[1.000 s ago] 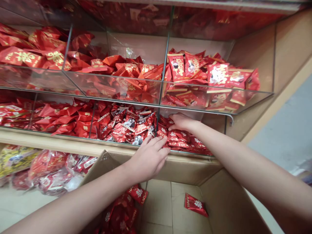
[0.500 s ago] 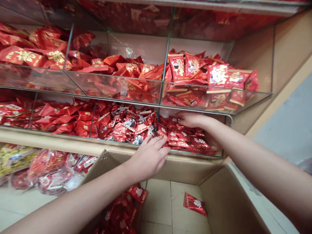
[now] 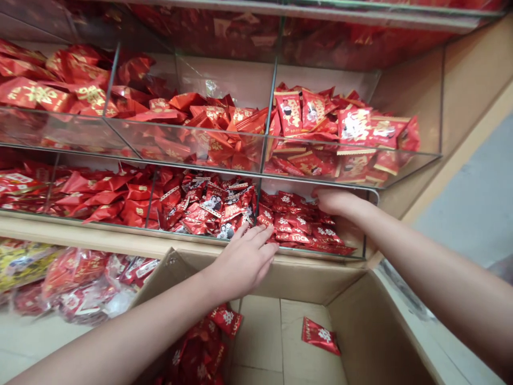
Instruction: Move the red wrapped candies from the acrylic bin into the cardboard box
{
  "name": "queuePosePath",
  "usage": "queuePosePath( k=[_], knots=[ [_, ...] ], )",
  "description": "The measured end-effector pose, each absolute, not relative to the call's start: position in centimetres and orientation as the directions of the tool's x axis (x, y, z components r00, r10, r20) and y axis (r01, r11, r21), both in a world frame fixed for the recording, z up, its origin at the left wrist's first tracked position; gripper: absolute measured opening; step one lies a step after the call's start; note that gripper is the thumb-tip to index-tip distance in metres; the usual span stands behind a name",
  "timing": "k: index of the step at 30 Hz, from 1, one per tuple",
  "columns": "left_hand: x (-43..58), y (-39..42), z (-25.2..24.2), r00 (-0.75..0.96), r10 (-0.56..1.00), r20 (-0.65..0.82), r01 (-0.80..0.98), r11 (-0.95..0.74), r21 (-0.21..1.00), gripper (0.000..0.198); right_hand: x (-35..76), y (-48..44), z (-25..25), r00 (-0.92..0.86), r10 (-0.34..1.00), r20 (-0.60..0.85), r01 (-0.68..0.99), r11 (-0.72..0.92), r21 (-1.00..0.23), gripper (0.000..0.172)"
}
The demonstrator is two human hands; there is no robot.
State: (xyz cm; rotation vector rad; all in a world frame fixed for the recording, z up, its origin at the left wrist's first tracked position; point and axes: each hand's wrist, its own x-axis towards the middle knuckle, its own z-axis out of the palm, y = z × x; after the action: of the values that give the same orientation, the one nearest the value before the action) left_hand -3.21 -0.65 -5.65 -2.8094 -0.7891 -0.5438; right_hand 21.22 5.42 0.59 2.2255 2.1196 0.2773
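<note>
Head view, forward and down, near shelves (image 3: 120, 239)

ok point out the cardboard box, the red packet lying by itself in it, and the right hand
Cardboard box (image 3: 372, 331): head view, on its inner right wall
Red packet (image 3: 320, 336): head view, middle of its wrapper
Right hand (image 3: 333, 202): head view, back of the hand

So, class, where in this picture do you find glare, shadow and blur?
In the head view, glare washes out some print on the gold-edged packets; in the head view, the heaped packets inside the cardboard box lie dim at its left; in the head view, the plastic bags look soft, and the right hand is slightly blurred.
</note>
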Motion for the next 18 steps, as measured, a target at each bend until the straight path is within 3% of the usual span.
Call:
queuePosePath(
  k=[4, 18],
  knots=[
    [-3.2, -0.7, -5.6, 0.795, 0.467, 0.388, 0.532, -0.844, -0.074, 0.030, 21.8, 5.7, -0.5, 0.020, 0.999, -0.027, 0.967, -0.012, 0.253, 0.034],
    [-3.3, -0.6, -5.9, 0.793, 0.450, 0.411, 0.524, -0.848, -0.082, 0.030, 22.1, 6.0, -1.0, -0.052, 0.996, -0.070, 0.955, 0.070, 0.287, 0.018]
  ],
)
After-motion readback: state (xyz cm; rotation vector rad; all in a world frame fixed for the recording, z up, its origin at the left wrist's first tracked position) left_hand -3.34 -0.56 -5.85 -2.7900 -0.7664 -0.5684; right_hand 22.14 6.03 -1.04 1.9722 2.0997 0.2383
